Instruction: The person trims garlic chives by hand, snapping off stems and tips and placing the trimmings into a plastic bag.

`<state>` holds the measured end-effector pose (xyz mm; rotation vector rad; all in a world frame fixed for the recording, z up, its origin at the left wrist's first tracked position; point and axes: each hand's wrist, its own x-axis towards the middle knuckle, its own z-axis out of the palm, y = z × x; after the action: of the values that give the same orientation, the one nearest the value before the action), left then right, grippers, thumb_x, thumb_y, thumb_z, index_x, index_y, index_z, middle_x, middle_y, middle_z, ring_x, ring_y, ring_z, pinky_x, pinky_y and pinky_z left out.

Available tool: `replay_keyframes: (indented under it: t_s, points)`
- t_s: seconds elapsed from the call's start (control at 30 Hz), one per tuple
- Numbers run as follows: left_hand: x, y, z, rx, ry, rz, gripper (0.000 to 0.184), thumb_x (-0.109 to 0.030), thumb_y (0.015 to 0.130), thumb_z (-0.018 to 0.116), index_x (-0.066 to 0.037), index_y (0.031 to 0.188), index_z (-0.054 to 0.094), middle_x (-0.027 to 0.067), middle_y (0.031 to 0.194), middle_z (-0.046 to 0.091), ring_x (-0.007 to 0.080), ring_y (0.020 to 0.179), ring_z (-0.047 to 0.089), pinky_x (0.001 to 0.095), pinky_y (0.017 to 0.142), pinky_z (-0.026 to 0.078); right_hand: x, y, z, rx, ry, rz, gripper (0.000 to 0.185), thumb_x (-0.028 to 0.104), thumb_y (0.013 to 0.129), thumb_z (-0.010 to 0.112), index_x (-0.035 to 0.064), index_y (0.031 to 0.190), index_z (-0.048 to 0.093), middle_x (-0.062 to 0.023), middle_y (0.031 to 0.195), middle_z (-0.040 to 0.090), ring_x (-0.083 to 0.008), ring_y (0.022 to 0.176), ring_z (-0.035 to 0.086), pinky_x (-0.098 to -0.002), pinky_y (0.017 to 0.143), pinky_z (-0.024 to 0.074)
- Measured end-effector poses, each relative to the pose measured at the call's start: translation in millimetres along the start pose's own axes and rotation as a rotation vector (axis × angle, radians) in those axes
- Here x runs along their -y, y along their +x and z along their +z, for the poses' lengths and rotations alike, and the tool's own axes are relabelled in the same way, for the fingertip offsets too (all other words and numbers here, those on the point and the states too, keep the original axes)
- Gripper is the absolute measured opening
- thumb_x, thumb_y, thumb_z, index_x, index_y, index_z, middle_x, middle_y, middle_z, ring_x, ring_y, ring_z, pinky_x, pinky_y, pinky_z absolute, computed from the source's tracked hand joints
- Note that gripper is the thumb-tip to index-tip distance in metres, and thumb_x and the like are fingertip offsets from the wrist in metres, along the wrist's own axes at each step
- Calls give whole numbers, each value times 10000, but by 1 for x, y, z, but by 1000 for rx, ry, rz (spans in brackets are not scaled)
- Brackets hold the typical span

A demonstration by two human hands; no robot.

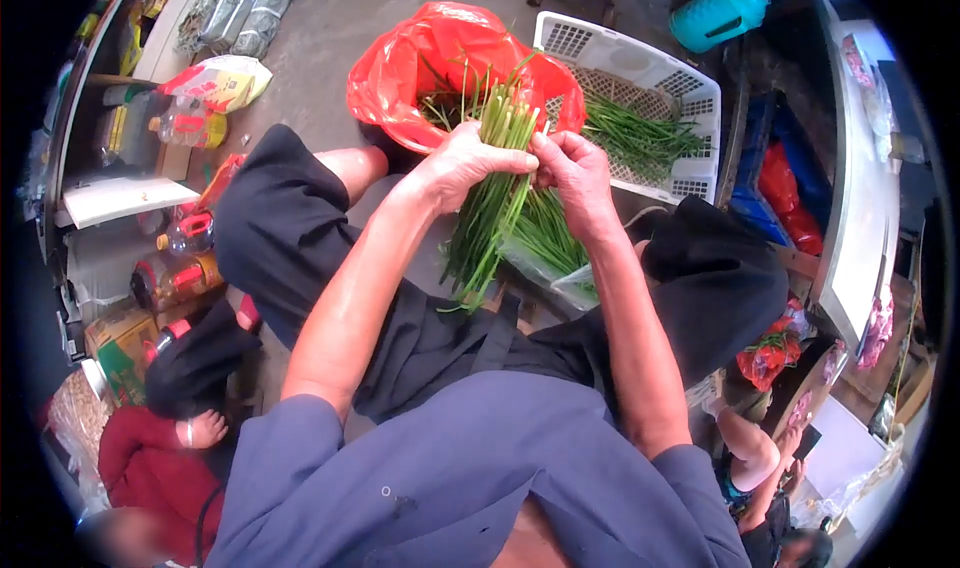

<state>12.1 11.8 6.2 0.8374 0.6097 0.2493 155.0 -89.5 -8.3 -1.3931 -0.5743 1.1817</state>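
Observation:
My left hand (470,166) is wrapped round a thick bunch of garlic chives (480,233), pale cut ends up and green leaves hanging over my lap. Close against its thumb, my right hand (574,168) is closed in a pinch at the side of the bunch; what its fingertips hold is too small to make out. Just beyond both hands stands a container lined with a red plastic bag (400,68), with green scraps inside. More chives (550,230) lie in a clear plastic wrapping (545,273) below my right hand.
A white plastic basket (705,103) with loose chives stands at the back right. Beyond it is a teal jug (718,15). Bottles (185,128) and shelves line the left side. One person in a red sleeve (145,458) is at lower left, another person (750,453) at lower right.

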Motion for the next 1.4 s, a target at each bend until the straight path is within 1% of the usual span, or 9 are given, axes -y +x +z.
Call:
replay_keyframes:
  t_s: [0.23, 0.4, 0.53, 0.83, 1.03, 1.2, 1.27, 1.33, 1.4]
  points:
    - [-3, -2, 0, -49, 79, -13, 248, -14, 762, 720, -5, 990, 623, 70, 868, 660, 170, 742, 655, 322, 699, 557, -6, 0, 7, -14, -56, -48, 283, 263, 944, 603, 14, 813, 626, -13, 678, 616, -68, 553, 554, -215, 511, 446]
    - [-1, 1, -5, 4, 17, -68, 211, -13, 769, 683, 22, 966, 614, 100, 834, 662, 185, 698, 652, 319, 655, 553, 0, -4, 11, -7, 1, 17, 264, 246, 975, 541, 17, 867, 615, -25, 696, 605, -76, 563, 541, -214, 530, 449]
    - [-3, -1, -2, 29, -36, -39, 205, -16, 773, 666, 28, 963, 606, 109, 823, 660, 189, 692, 650, 314, 643, 551, -22, 6, 0, -67, 68, -31, 306, 264, 976, 543, 6, 823, 606, -42, 731, 626, -75, 583, 568, -216, 524, 456]
    - [0, 1, -6, -3, -17, -72, 220, -29, 775, 658, 19, 980, 594, 116, 822, 659, 187, 694, 651, 312, 644, 553, -11, -3, 12, -94, 161, -24, 278, 258, 971, 555, 5, 874, 621, -35, 745, 634, -69, 584, 574, -216, 533, 469]
    - [1, 1, -7, -37, -4, -93, 214, -33, 772, 659, 11, 972, 596, 111, 812, 655, 186, 689, 651, 308, 629, 550, -18, -1, 14, -45, 3, -99, 237, 214, 967, 562, 2, 872, 608, -35, 710, 626, -69, 564, 574, -217, 505, 470]
    - [-4, -2, -4, -16, -19, -126, 197, -40, 772, 669, 3, 946, 587, 111, 791, 650, 188, 678, 649, 310, 615, 545, -27, 1, 8, -189, -197, -107, 246, 223, 983, 531, 8, 887, 602, -27, 741, 620, -69, 565, 548, -218, 521, 456]
    - [-10, -7, -1, -45, 6, -136, 196, -46, 773, 674, 1, 941, 585, 109, 782, 646, 188, 673, 646, 310, 614, 545, -34, 8, -4, -273, -159, -100, 258, 230, 985, 527, 14, 861, 593, -19, 723, 606, -62, 563, 526, -209, 525, 435]
    - [-11, -7, -4, -72, 31, -143, 195, -52, 775, 679, -1, 937, 583, 106, 774, 642, 189, 669, 644, 310, 612, 544, -36, 8, -19, -258, -141, -51, 244, 215, 969, 537, 19, 833, 588, -14, 714, 595, -65, 566, 518, -204, 541, 435]
    - [-12, -4, -10, -46, -46, -92, 190, -64, 782, 683, -4, 933, 583, 104, 775, 638, 188, 661, 640, 309, 610, 546, -44, 5, -33, -33, -250, 131, 256, 199, 909, 553, 8, 749, 611, -28, 640, 591, -90, 538, 544, -268, 515, 448]
